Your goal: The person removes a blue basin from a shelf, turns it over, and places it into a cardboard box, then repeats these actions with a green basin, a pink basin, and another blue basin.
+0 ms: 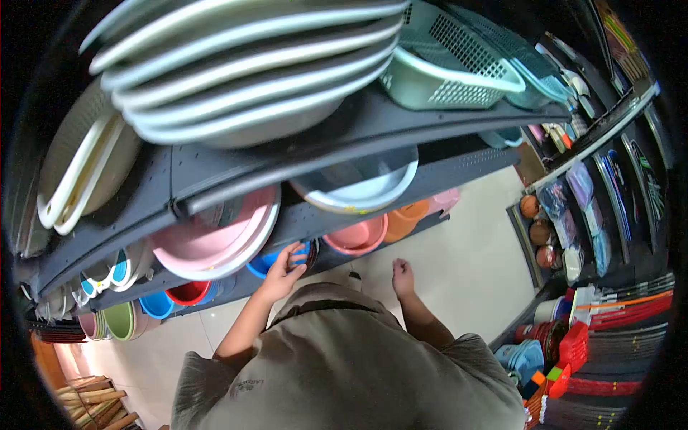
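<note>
My left hand [284, 274] is held in front of the shelves with its fingers apart, holding nothing. Close behind it are a blue basin [264, 262] and, a little to the left, a pink basin [215, 240] on the middle shelf. My right hand [402, 275] hangs over the pale floor with its fingers curled in; whether anything small is inside cannot be made out. A salmon-pink basin [356, 234] and an orange one [406, 218] stand beyond the hands on the lowest shelf.
The dark top shelf [287, 166] carries stacked pale basins [251, 79] and a green mesh basket [451, 79]. More shelves with packaged goods [566, 208] line the right. Wooden sticks [93, 403] lie at lower left; a red item [573, 345] hangs at lower right.
</note>
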Motion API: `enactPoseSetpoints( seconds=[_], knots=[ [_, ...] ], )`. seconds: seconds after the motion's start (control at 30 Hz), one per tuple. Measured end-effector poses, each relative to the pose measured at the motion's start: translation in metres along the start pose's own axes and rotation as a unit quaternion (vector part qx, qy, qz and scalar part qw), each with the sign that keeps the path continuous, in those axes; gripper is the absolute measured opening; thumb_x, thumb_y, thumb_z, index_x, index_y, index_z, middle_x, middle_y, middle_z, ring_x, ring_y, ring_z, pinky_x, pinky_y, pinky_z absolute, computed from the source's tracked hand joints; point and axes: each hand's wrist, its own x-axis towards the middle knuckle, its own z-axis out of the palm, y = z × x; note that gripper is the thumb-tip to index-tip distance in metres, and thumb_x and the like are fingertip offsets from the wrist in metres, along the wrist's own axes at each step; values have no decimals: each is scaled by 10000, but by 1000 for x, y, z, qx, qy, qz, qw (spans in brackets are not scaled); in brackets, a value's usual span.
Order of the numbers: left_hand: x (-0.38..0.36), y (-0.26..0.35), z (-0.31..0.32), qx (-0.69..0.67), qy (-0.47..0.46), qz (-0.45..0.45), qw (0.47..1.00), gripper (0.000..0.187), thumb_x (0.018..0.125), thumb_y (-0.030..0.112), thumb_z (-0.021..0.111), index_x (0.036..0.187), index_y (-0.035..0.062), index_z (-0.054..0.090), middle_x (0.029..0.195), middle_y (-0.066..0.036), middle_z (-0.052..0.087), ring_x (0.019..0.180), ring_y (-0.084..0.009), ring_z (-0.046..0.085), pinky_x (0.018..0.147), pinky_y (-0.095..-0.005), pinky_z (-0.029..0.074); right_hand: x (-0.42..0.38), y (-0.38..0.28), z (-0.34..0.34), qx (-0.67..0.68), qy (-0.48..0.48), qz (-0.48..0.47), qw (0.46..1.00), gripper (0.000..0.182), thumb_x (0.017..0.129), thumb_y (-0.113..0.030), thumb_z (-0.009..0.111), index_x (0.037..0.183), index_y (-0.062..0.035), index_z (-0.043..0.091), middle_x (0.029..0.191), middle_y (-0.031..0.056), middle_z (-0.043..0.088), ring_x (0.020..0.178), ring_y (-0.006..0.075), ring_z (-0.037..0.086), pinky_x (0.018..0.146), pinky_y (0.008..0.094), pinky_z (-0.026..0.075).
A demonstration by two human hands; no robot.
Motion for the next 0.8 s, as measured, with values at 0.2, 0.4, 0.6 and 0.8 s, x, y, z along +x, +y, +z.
enactPoseSetpoints(
  seconds=[0.2,0.4,0.6,0.8],
  knots=[
    [71,31,31,-18,172,82,981,725,970,466,324,1468,82,-37,1536,-145,74,1378,-320,216,1086,-471,182,131,-202,-41,230,-43,-94,968,469,973,-323,457,1331,-29,383,1249,96,508,1054,178,510,865,293,411],
    [120,6,39,-99,281,149,943,723,974,440,363,1469,32,28,1532,-111,71,1406,-258,108,1133,-402,107,171,-263,-34,261,-166,-177,934,568,920,-166,536,1404,-30,271,1325,138,446,1192,205,429,1011,318,318],
    [130,24,40,-111,370,107,916,527,982,271,417,1416,14,265,1408,-91,342,1285,-206,324,1092,-332,195,171,-254,-23,200,-197,-165,945,598,907,-121,523,1413,-18,222,1344,163,417,1201,255,413,1014,328,293],
    [144,10,38,-98,405,113,902,467,976,271,408,1346,-13,386,1347,-117,418,1257,-218,358,1079,-336,222,176,-254,-27,202,-232,-160,938,608,908,-120,508,1410,1,187,1371,181,370,1226,250,381,1020,333,279]
  ],
)
